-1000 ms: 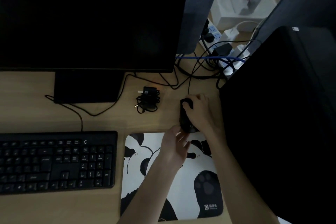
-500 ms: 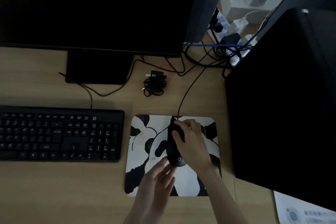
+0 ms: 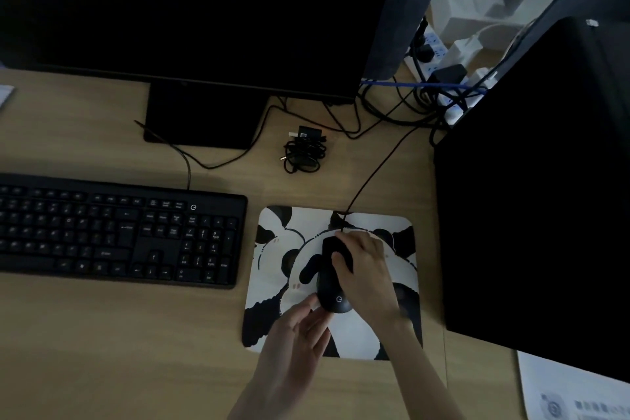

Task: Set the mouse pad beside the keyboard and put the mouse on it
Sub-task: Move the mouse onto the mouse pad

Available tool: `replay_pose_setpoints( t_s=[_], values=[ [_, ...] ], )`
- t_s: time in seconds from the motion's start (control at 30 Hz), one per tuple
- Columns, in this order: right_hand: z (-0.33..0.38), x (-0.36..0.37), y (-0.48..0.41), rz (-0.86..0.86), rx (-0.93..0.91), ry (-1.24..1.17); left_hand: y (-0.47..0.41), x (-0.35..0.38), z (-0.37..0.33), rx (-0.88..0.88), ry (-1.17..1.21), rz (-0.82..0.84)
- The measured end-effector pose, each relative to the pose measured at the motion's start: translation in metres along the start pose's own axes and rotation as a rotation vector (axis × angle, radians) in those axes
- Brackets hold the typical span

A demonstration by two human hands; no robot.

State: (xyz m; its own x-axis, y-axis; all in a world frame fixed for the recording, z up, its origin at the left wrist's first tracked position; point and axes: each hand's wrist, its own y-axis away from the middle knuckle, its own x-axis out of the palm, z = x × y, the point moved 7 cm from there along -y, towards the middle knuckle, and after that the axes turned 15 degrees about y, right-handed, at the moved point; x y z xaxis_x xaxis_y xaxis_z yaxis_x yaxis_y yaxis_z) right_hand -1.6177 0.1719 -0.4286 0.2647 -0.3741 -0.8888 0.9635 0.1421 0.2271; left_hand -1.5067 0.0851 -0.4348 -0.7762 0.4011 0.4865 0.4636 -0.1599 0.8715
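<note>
Mouse lengthwise on mouse pad, nose toward monitor, right hand grip clasping it, left hand open

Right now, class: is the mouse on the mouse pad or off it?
On it. The mouse sits within the mouse pad, white pad showing around it, under the right hand.

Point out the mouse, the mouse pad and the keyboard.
mouse (image 3: pixel 335 300): head view, rear end near its logo.
mouse pad (image 3: pixel 272 286): head view, bare left part.
keyboard (image 3: pixel 112 232): head view, middle keys.
</note>
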Motion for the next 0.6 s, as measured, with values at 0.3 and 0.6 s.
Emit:
replay_pose_setpoints(
  t_s=[0.3,0.6],
  values=[
    [-0.001,-0.007,-0.008,0.051,-0.02,0.01,-0.011,-0.008,-0.013,0.02,-0.111,-0.071],
    [0.004,-0.04,-0.085,-0.004,0.238,-0.777,-0.048,0.086,-0.153,0.561,-0.521,-0.039]
  ],
)
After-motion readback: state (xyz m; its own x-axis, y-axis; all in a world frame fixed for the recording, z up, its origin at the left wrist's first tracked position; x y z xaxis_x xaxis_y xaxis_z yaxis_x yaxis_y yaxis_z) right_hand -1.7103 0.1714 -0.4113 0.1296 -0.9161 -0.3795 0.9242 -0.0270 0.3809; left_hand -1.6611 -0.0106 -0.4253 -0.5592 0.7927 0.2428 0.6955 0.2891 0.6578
